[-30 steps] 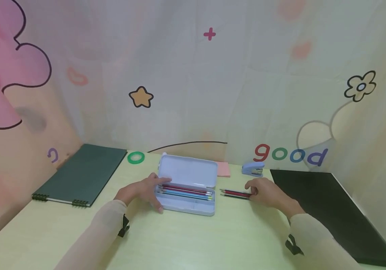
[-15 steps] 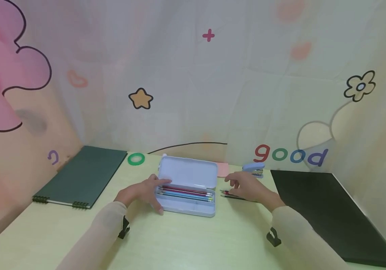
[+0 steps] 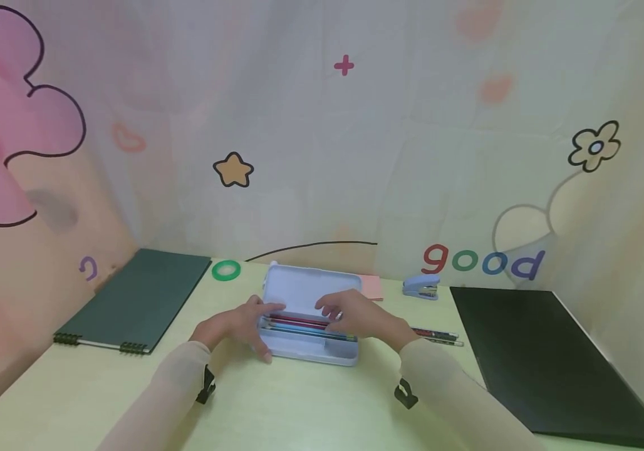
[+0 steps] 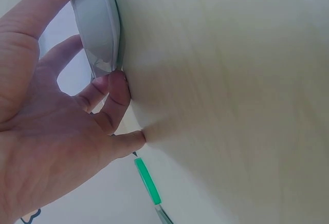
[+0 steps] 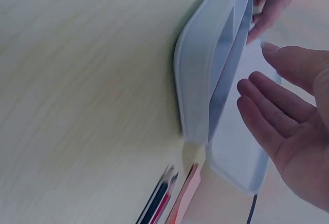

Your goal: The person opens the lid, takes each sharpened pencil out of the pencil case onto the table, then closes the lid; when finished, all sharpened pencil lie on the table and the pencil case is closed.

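A pale blue pencil case (image 3: 294, 346) lies on the table with its lid (image 3: 299, 289) raised at the back. Several pencils (image 3: 299, 325), red and blue among them, lie lengthwise inside it. My left hand (image 3: 237, 324) grips the left end of the case, thumb in front, fingers behind; the left wrist view shows fingertips against the case's end (image 4: 97, 29). Over the case's right half hovers my right hand (image 3: 358, 313), fingers loosely bent. Nothing shows between its fingers in the right wrist view. More pencils (image 3: 440, 337) lie right of the case, partly behind my right forearm.
A dark green spiral notebook (image 3: 136, 297) lies at left, with a green tape ring (image 3: 226, 270) beside it. Behind the case are pink sticky notes (image 3: 373, 288) and a blue stapler (image 3: 420, 287). A large black flat panel (image 3: 547, 357) lies at right. A printed curtain hangs behind.
My right hand has moved left from the loose pencils to above the open case, uncovering the far ends of those pencils. My left hand has stayed on the case.
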The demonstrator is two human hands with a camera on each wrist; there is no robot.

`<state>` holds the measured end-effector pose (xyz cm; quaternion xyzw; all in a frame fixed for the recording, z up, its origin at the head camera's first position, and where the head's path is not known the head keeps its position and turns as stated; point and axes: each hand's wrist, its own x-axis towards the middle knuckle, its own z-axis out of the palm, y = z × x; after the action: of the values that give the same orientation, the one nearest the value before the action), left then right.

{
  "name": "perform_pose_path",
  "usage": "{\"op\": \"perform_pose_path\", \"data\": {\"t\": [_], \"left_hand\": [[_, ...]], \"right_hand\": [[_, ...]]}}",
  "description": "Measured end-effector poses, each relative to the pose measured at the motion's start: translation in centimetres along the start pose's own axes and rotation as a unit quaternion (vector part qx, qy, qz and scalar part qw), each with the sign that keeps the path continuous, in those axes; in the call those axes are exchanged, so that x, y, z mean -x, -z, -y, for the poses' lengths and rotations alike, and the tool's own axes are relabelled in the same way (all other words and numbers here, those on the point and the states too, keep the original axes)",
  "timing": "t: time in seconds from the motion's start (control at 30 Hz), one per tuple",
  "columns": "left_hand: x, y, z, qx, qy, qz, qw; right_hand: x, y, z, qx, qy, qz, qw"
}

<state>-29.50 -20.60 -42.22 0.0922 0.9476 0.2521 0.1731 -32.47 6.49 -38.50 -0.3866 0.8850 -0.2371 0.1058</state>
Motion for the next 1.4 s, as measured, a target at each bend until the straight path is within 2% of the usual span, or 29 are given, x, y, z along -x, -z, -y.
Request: {"op": "perform_pose_path", "data": {"t": [0.2, 0.5, 0.63, 0.83, 1.13, 1.4], "left_hand": [[0.1, 0.0, -0.1, -0.008, -0.009, 0.002, 0.9999], [0.5, 0.2, -0.3, -0.005, 0.003, 0.002, 1.0], [0.5, 0.1, -0.4, 0.003, 0.015, 0.004, 0.9999], [0.4, 0.1, -0.5, -0.002, 0.009, 0.004, 1.0], [0.5, 0.2, -0.5, -0.003, 0.011, 0.008, 0.9999], [0.6, 0.3, -0.5, 0.003, 0.007, 0.009, 0.9999]], "right_hand": [[-0.8, -1.2, 1.5, 0.035, 0.016, 0.027, 0.999], [-2.0, -3.0, 2.4, 0.085, -0.04, 0.035, 0.995], [-2.4, -3.4, 2.6, 0.108, -0.048, 0.033, 0.992], [-3.0, -3.3, 2.5, 0.119, -0.061, 0.037, 0.99], [-3.4, -3.0, 2.7, 0.136, -0.05, 0.068, 0.987], [-3.5, -3.0, 2.1, 0.134, -0.03, 0.056, 0.989]]}}
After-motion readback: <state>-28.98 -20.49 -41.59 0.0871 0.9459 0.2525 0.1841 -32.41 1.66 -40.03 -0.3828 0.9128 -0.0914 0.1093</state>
